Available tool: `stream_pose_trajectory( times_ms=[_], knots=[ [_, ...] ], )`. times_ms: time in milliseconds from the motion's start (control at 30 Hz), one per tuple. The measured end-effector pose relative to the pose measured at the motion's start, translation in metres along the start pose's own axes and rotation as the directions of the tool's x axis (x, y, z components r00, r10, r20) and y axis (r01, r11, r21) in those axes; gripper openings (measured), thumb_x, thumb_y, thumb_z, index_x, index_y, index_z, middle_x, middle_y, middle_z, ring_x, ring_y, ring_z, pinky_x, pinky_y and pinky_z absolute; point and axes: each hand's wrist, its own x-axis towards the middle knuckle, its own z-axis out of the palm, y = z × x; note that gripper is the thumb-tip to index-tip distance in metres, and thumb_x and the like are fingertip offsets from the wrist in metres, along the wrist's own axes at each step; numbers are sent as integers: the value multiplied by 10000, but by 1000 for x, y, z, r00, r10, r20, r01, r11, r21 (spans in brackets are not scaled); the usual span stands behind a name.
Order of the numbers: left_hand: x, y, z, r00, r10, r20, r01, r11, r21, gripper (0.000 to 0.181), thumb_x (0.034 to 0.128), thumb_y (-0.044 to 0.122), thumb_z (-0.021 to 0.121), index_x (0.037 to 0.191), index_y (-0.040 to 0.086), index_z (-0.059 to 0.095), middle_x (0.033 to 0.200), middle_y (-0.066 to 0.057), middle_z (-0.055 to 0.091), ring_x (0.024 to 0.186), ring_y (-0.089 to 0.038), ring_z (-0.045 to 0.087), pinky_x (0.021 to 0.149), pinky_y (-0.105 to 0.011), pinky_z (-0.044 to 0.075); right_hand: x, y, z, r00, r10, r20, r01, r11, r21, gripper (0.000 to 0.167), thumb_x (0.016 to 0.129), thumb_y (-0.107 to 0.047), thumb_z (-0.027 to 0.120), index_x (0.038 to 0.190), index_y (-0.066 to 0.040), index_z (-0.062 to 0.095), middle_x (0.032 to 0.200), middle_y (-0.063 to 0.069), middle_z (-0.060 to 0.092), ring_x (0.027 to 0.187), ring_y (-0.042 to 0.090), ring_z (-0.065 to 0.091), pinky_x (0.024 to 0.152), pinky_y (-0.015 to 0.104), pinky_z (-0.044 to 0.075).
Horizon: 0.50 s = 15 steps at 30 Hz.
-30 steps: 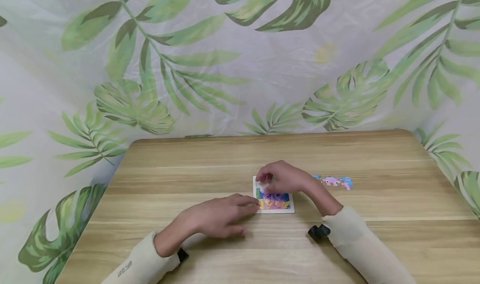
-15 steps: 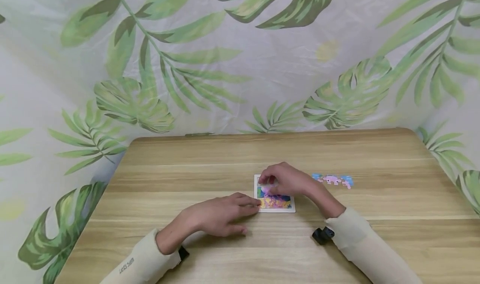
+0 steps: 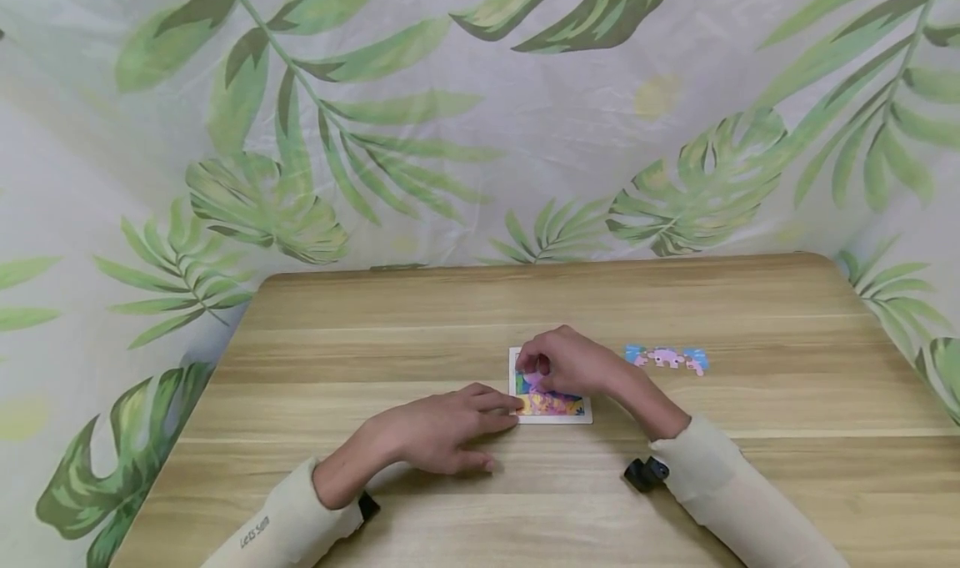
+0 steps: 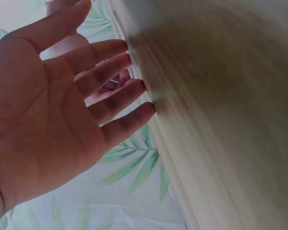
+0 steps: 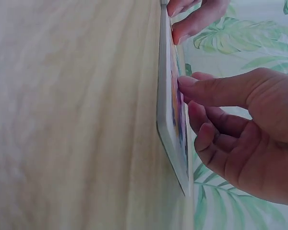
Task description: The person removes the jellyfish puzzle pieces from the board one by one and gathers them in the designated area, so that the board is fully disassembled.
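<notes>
- My left hand [image 3: 450, 430] lies palm down at the left side of a small puzzle board [image 3: 551, 420], the fingers [image 4: 101, 51] straight and spread, gripping nothing; the tips of some touch the board's near left edge, while the thumb points to the right over the bench.
- My right hand [image 3: 573, 359] bends over the far part of the same board, coming in from the right. Its fingers [image 5: 218, 91] are curled, and the thumb tip meets the picture; I cannot tell whether a piece is pinched there.
- The puzzle board lies flat near the middle of the bench [image 3: 375, 334], with a white border round a bright picture in yellow, pink, blue and green, partly covered by my right hand.
- Loose puzzle pieces [image 3: 666, 357], pink and light blue, lie in a short row to the right of the board, beyond my right forearm.
- I wear pale sleeves [image 3: 735, 485], with a small black device [image 3: 647, 474] at the right wrist.
- Behind the wood-grained bench hangs a pale cloth [image 3: 450, 176] printed with large green leaves.
</notes>
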Motion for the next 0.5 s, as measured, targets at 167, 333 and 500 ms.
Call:
stream_pose_trajectory(
  times_ms=[167, 333, 500],
  knots=[
    [-1, 1, 0, 1000, 6, 0, -6, 1000, -11, 596, 1085, 376, 641, 1612, 132, 509, 1738, 6, 389, 1613, -236, 335, 1287, -430, 379, 1, 4, 0, 1000, 8, 19, -9, 999, 52, 267, 882, 77, 761, 1079, -103, 758, 936, -3, 704, 831, 96, 603, 752, 216, 519],
    [-2, 1, 0, 1000, 8, 0, -8, 1000, -9, 601, 1082, 378, 644, 1611, 126, 508, 1738, 4, 388, 1614, -241, 333, 1289, -433, 376, 1, 6, 0, 1000, 2, 30, -4, 999, 53, 310, 903, 79, 730, 1165, -82, 774, 972, 13, 686, 847, 93, 588, 771, 217, 511],
    [-2, 1, 0, 1000, 13, 0, -13, 1000, -6, 602, 1081, 377, 647, 1609, 123, 511, 1738, -1, 389, 1613, -243, 334, 1289, -432, 374, 1, 8, -1, 999, -11, 36, 10, 999, 39, 302, 926, 48, 728, 1181, -100, 794, 987, 9, 708, 882, 86, 607, 804, 226, 522]
  ],
)
